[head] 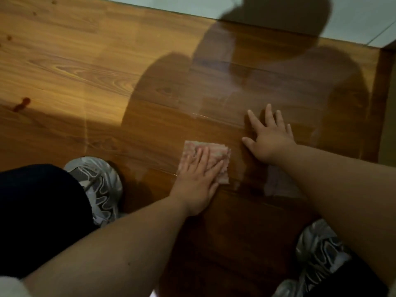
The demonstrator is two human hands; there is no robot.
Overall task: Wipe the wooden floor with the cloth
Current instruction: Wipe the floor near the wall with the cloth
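The left hand (196,181) is pressing flat, fingers open, on the cloth (205,161). The right hand (269,138) is resting spread beside it. Bare floor (85,67) is stretching far left.

Head view, steeply down, near floor (85,71)

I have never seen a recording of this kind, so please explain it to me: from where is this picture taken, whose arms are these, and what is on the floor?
There is no machine here. A camera worn on a person's head looks down at their own arms. The left hand presses flat on a small pinkish cloth lying on the wooden floor; it is not gripped, only pressed. The right hand rests open on the bare boards, fingers spread, holding nothing. Two grey sneakers show at the lower left and lower right. The dark shape ahead is the person's shadow.
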